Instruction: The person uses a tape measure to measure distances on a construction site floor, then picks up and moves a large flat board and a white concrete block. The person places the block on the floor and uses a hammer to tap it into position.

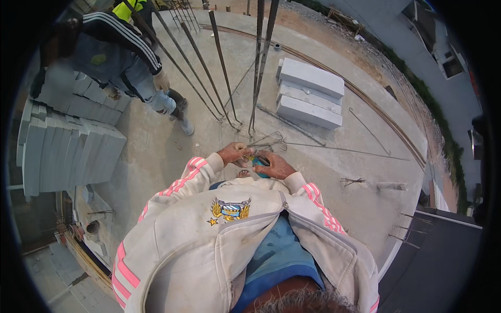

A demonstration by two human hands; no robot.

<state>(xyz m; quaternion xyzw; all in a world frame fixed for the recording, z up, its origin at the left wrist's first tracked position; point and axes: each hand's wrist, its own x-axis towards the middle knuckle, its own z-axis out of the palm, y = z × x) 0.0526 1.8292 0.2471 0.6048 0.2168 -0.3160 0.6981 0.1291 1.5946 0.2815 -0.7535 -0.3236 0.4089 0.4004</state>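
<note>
In front of my chest, both hands are close together. My right hand (275,165) is closed around a small teal tape measure (259,167), its fingers covering much of the case. A bit of yellow shows between that case and the fingertips of my left hand (235,153). The left fingers are pinched together; what lies between them is too small to make out. Just beyond the hands, bent steel wire loops (272,140) lie on the concrete floor (209,138). Part of a bare foot (243,173) shows below my hands.
Upright rebar rods (222,68) rise ahead. White blocks (311,94) lie at the far right, and stacked blocks (70,148) stand at the left. A person (125,57) stands at the far left. Long rods (365,94) follow the slab edge; a pipe (392,186) lies right.
</note>
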